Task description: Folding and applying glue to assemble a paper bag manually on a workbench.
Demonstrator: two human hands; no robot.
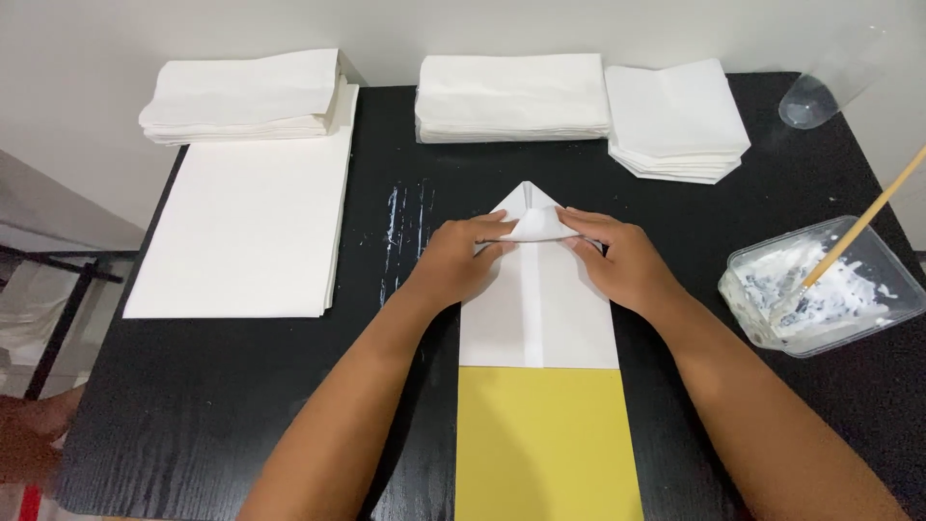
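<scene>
A folded white paper piece (535, 309) lies in the middle of the black table (241, 405), its far end folded to a point. My left hand (463, 256) and my right hand (617, 256) press on either side of it. Between them, the fingertips of both hands pinch a small raised flap of the paper (535, 224) near the pointed end. A yellow sheet (545, 444) lies under the paper's near end and reaches the frame's bottom edge.
Stacks of white paper sit at the far edge: folded stacks (246, 96) (511, 96), a squarer stack (680, 121). Flat sheets (246, 227) lie left. A clear tub of white paste (820, 289) with a wooden stick (863, 227) stands right. A clear cup (820, 92) lies far right. Paste smears (405, 227) mark the table.
</scene>
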